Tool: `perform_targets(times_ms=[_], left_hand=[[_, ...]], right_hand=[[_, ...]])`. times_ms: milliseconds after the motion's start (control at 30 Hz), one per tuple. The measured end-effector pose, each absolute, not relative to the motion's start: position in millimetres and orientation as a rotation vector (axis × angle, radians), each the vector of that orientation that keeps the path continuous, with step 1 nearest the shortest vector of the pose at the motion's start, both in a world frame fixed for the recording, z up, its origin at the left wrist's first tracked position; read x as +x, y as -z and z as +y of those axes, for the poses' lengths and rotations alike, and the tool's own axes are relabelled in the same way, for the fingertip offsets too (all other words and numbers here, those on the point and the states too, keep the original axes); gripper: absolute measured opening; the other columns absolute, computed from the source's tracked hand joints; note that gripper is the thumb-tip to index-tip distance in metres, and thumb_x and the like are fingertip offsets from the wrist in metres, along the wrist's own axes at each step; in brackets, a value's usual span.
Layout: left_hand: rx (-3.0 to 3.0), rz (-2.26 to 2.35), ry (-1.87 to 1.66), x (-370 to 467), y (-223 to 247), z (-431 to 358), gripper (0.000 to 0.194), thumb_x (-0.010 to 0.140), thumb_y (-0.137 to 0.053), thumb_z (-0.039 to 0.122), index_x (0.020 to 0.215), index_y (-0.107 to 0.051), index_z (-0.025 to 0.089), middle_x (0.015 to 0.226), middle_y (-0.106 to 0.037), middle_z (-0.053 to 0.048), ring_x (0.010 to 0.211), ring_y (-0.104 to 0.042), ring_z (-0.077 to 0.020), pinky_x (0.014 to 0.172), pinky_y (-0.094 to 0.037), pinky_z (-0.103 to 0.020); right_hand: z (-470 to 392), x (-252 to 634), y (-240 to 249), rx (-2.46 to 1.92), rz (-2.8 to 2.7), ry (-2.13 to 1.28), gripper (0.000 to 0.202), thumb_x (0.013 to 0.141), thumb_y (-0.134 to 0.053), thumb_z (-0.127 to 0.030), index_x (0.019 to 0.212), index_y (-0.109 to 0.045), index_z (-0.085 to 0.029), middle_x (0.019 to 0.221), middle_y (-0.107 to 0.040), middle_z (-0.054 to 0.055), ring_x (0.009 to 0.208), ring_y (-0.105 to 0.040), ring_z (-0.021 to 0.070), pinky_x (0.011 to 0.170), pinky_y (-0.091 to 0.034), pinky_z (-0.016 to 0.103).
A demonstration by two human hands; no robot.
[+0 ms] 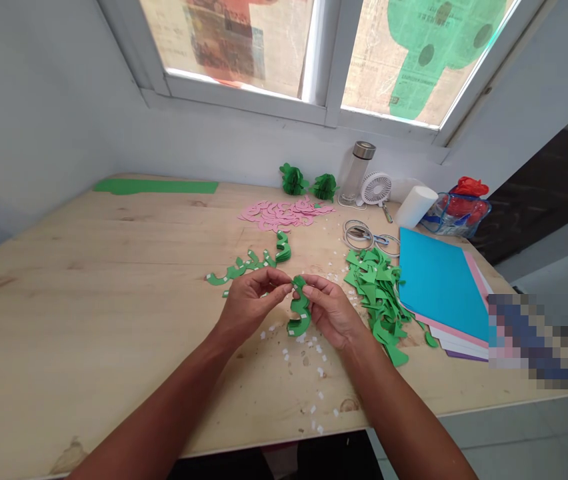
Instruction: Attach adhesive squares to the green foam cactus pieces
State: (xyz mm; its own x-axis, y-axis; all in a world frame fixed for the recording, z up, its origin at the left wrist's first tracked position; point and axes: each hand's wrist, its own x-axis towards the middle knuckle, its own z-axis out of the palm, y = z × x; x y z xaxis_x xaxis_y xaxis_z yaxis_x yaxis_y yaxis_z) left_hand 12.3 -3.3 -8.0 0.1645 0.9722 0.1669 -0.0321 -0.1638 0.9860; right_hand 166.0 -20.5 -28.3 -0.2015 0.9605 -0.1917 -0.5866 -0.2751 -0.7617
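Observation:
Between my hands is a wavy green paper cutout [301, 308], seemingly several layers thick, with small white squares on it. My right hand [335, 312] grips its right side between thumb and fingers. At its upper left edge, the thumb and forefinger of my left hand [250, 299] are pinched together, beside one of the white squares. More wavy green cutouts [237, 269] with white squares lie just beyond my left hand, partly hidden by it. A small stack of green cutouts [283, 247] sits at their far end. White paper bits [319, 349] are scattered below my hands.
Green scraps [377, 287] are heaped to the right, near coloured sheets [439, 283] and scissors [359, 235]. Pink cutouts [284, 215] and green paper shapes [294, 181] lie farther back. A bottle [357, 177], fan [377, 189], white roll [417, 207] and clear bag [459, 215] line the wall.

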Motion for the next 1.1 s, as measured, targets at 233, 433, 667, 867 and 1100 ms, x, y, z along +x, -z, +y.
perform_targets(times_ms=[233,433,667,867,1100], left_hand=[[1.429,0.952,-1.211,11,7,-4,0.008,0.068,-0.072,0.022,0.069,-0.066,0.018,0.066,-0.064,0.0,0.063,-0.059,-0.0135,0.061,-0.049,-0.025],[1.449,0.936,-1.168,9,-1,-5,0.019,0.077,-0.063,0.025,0.06,-0.063,0.017,0.063,-0.06,-0.001,0.062,-0.054,-0.0127,0.06,-0.045,-0.024],[1.51,0.97,-1.117,10,4,-5,0.015,0.073,-0.067,0.03,0.067,-0.063,0.017,0.065,-0.065,-0.002,0.062,-0.059,-0.0152,0.06,-0.048,-0.027],[1.868,1.168,-1.246,11,7,-7,0.009,0.075,-0.064,0.028,0.073,-0.064,0.02,0.066,-0.066,0.0,0.06,-0.059,-0.0135,0.062,-0.049,-0.026],[2.174,1.198,-1.31,11,12,-7,0.009,0.081,-0.06,0.026,0.075,-0.064,0.02,0.07,-0.068,-0.001,0.066,-0.062,-0.0148,0.065,-0.047,-0.026]], right_hand=[[-20,167,29,-0.796,-0.66,-1.725,0.028,0.063,-0.08,-0.024,0.089,-0.071,-0.018,0.075,-0.07,0.001,0.066,-0.062,0.0106,0.058,-0.05,0.021],[-21,166,29,-0.801,-0.684,-1.718,0.028,0.064,-0.08,-0.025,0.09,-0.071,-0.019,0.075,-0.071,0.002,0.066,-0.063,0.0112,0.058,-0.05,0.021],[-21,165,27,-0.828,-0.647,-1.71,0.029,0.061,-0.082,-0.024,0.087,-0.071,-0.018,0.075,-0.071,0.001,0.065,-0.063,0.0109,0.058,-0.051,0.021],[-20,164,25,-0.852,-0.645,-1.694,0.027,0.059,-0.082,-0.023,0.083,-0.071,-0.018,0.075,-0.071,0.001,0.064,-0.063,0.0102,0.059,-0.05,0.02],[-20,163,27,-0.918,-0.675,-1.641,0.031,0.056,-0.084,-0.026,0.083,-0.071,-0.018,0.074,-0.071,0.0,0.065,-0.063,0.0101,0.058,-0.047,0.02]])
